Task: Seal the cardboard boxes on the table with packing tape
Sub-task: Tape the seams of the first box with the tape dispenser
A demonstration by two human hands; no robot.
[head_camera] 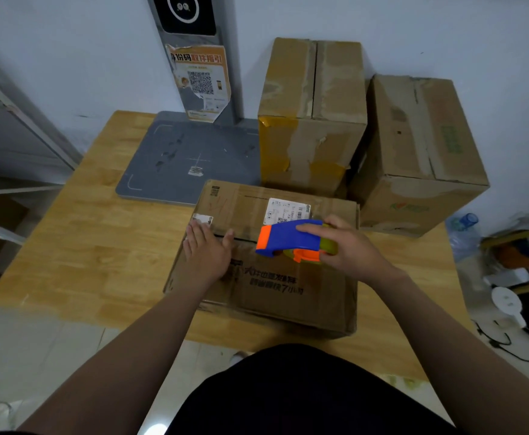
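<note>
A flat cardboard box [288, 287] with printed text and a white label lies on the wooden table [93, 246] in front of me. My left hand [208, 251] presses flat on the left part of its top, across the flap seam. My right hand [347, 248] grips a blue and orange tape dispenser [289, 240] over the middle of the seam, its orange nose pointing left. Two taller cardboard boxes stand behind: one [313, 111] at centre back, one [420, 146] to its right.
A grey scale platform [175, 158] with a pillar carrying a QR-code poster [200, 80] sits at the back left of the table. A water bottle [464, 230], cables and clutter lie on the floor at the right. The wall is close behind.
</note>
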